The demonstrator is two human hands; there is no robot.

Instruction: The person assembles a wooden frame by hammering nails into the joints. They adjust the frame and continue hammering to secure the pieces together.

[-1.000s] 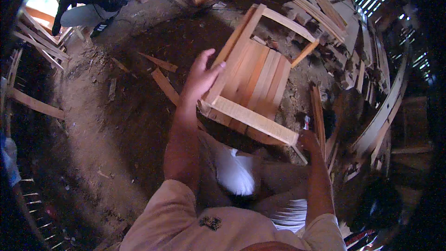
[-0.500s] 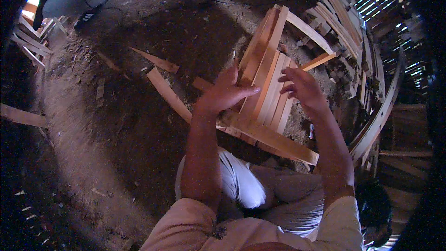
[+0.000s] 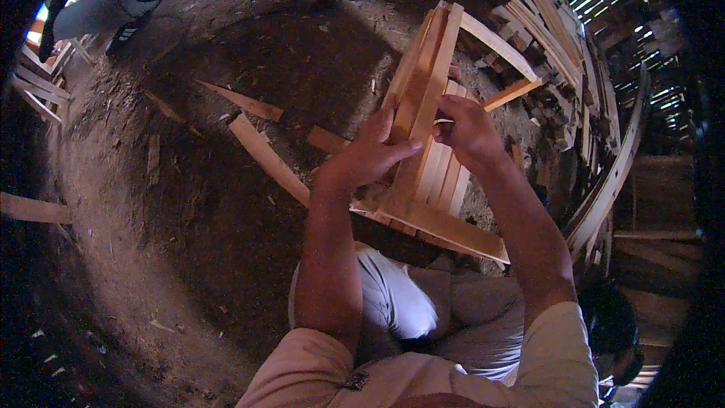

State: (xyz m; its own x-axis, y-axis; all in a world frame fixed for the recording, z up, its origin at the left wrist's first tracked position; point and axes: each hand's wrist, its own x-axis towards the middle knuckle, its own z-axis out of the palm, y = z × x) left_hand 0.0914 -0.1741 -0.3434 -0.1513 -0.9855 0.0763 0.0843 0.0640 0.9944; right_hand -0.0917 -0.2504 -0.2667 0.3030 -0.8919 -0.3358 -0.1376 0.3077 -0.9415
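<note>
In front of me lies a slatted wooden frame [image 3: 442, 174] with a crosspiece [image 3: 453, 228] along its near end. Long planks [image 3: 436, 79] stand along its left side, slanting away from me. My left hand [image 3: 366, 155] is closed over these planks, its thumb lying across them and its other fingers mostly hidden on the far left side. Right beside them, my right hand [image 3: 472, 132] has its fingers curled together in a pinch against the plank's right edge. Whatever sits between those fingertips is too small to make out.
Loose wood offcuts [image 3: 268, 159] lie on the dirt floor [image 3: 151, 257] to the left. Stacked timber [image 3: 547, 38] fills the far right, and a long curved board [image 3: 623, 174] leans there. Another person's leg [image 3: 106, 15] shows at the far left.
My right hand has moved left and its spread fingers have closed at the plank's edge. My left hand stays on the planks; the view has shifted slightly.
</note>
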